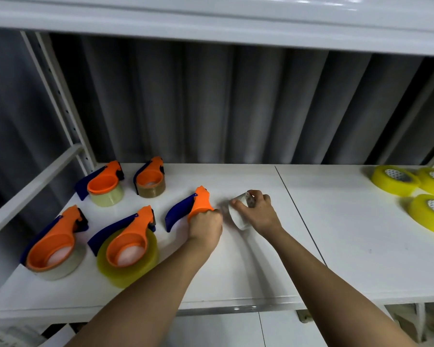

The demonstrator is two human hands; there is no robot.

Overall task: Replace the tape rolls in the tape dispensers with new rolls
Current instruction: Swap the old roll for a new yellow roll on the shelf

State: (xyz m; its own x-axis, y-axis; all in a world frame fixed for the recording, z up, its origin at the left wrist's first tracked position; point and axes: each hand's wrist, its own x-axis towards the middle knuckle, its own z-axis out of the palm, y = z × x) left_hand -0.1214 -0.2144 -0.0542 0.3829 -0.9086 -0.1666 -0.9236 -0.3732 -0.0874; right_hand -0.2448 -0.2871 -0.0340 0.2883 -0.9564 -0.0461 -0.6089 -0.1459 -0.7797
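White metal shelf board (236,259) before a grey corrugated wall. Near its middle, the left hand (206,225) grips an orange-and-blue plastic tape dispenser (191,207); the right hand (257,211) pinches a near-spent clear tape roll (237,215), likely light, slick, best held by its rim.

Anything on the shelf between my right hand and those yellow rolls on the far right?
Nothing visible. The right hand grips a nearly spent roll; between it and the yellow rolls lies only bare white shelf with a panel seam.
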